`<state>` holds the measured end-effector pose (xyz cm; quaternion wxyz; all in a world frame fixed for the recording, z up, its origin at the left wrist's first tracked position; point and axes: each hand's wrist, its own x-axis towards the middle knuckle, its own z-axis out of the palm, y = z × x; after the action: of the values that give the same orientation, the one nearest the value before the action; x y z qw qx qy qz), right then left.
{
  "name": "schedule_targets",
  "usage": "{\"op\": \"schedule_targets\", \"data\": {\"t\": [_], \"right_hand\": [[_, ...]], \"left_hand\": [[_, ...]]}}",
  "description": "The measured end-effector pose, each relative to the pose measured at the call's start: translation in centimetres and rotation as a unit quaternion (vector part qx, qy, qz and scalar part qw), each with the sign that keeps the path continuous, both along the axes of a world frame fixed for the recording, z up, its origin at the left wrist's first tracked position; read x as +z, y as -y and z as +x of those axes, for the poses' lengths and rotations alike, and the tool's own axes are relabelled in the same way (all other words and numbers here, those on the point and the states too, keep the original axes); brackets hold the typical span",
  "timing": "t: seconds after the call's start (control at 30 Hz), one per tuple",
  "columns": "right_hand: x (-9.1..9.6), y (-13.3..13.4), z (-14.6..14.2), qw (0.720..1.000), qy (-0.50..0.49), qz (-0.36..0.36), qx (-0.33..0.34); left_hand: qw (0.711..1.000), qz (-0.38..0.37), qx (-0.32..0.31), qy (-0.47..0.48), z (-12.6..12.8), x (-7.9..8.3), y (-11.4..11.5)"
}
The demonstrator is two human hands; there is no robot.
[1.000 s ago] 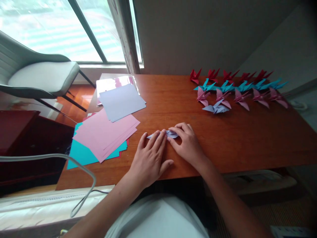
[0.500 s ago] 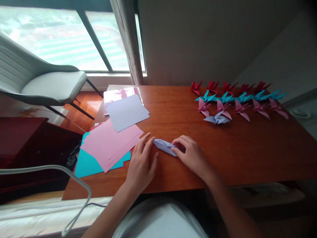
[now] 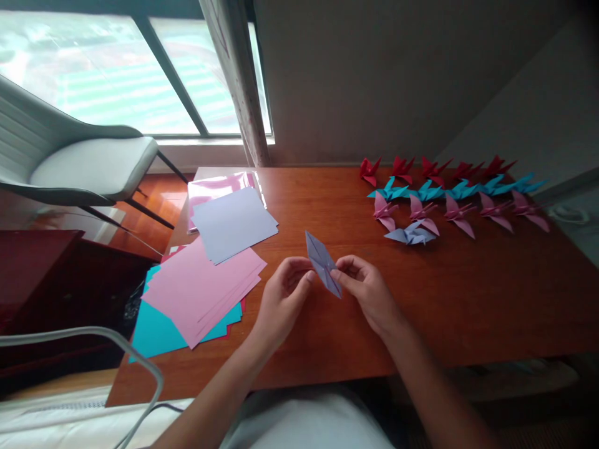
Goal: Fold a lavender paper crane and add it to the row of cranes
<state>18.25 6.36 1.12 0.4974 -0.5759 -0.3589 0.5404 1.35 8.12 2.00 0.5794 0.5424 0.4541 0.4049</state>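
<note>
Lavender and creased into a narrow diamond: pinching the folded paper (image 3: 322,263) at its lower half, with the left hand (image 3: 281,296) clamped on its left edge by thumb and fingertips and the right hand (image 3: 367,290) clamped the same way on its right edge. Holding it lifted clear of the table (image 3: 468,293), tilted, upper tip pointing up and away. Differing from 0.5 s ago, when pressing it flat on the wood under both hands.

Hovering above the near middle of the tabletop, in from the front edge. Leaving open wood round the hands: bare down to the front edge, bare to the right, bare beyond as far as the cranes. Keeping just right of the pink sheets (image 3: 201,284), fanned over teal sheets (image 3: 156,330) reaching the left edge, with 1 lavender sheet (image 3: 231,223) lying on top farther back.

Facing 3 rows at the far right: red cranes (image 3: 435,167) along the back, teal cranes (image 3: 456,187) next, pink cranes (image 3: 461,209) nearest, plus 1 lavender crane (image 3: 410,234) just in front of the pink row, well apart from the hands.

Working on reddish-brown wood set against a grey wall, beside a bright window (image 3: 93,68) with a curtain (image 3: 238,81) hanging at its right frame and a grey chair (image 3: 88,159) standing on wood floor to the left.
</note>
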Motion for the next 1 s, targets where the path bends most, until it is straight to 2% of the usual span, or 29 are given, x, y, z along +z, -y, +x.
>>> {"op": "schedule_targets", "data": {"t": [0.1, 0.2, 0.27, 0.43, 0.53, 0.73, 1.0], "right_hand": [[-0.1, -0.8, 0.1, 1.000, -0.007, 0.014, 0.003], [-0.4, -2.0, 0.6, 0.998, 0.024, 0.048, 0.035], [-0.6, -3.3, 1.0, 0.994, 0.057, 0.073, 0.058], [-0.9, -7.4, 1.7, 0.975, 0.153, 0.149, 0.057], [-1.6, -8.9, 1.5, 0.969, 0.160, 0.181, 0.050], [-2.4, -7.7, 0.7, 0.956, 0.209, 0.205, 0.030], [-0.8, -6.6, 0.2, 0.917, 0.280, 0.283, 0.031]], "left_hand": [[1.000, 0.014, -0.002, -0.011, 0.9, -0.3, -1.8], [0.999, 0.030, 0.003, -0.017, 1.6, -0.7, -3.4], [0.999, 0.036, 0.004, -0.018, 2.0, -0.9, -4.4], [0.998, 0.063, 0.011, 0.006, 2.9, -1.5, -7.0], [0.996, 0.078, 0.024, 0.023, 3.0, -1.8, -7.6], [0.994, 0.094, 0.047, 0.013, 2.6, -1.9, -6.7], [0.989, 0.125, 0.070, -0.036, 2.6, -1.5, -6.1]]}}
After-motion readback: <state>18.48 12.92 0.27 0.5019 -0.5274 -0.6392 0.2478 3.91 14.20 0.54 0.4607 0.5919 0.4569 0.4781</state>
